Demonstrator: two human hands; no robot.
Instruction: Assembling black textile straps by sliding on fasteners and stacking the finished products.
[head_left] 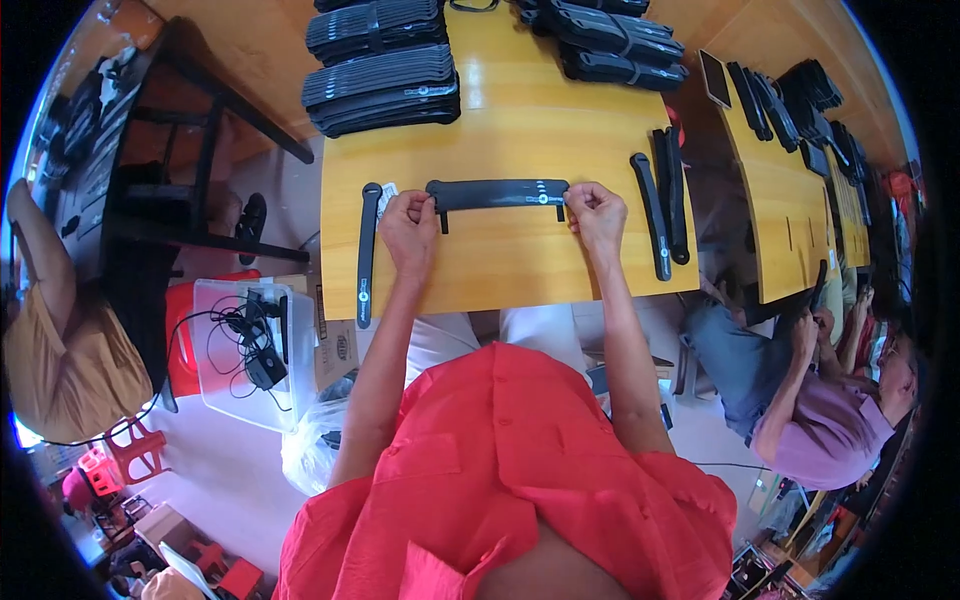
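Note:
A wide black fabric band (495, 194) with pale print near its right end is stretched level over the yellow table. My left hand (411, 226) pinches its left end between thumb and fingers, and my right hand (598, 217) pinches the right end. Two short dark strips stick out below the band, one near each end. Left of my left hand lies a narrow black strap (367, 255) with a rounded, holed top, a small white label beside it. Another narrow black strap (651, 216) lies right of my right hand, alongside darker folded straps (672, 190).
Stacks of black bands (380, 90) stand at the table's (480, 275) far left, with bundled ones (620, 45) far right. A clear plastic bin (240, 380) of cables sits left, by a red stool. At another table on the right, a person (820, 420) in a purple shirt works.

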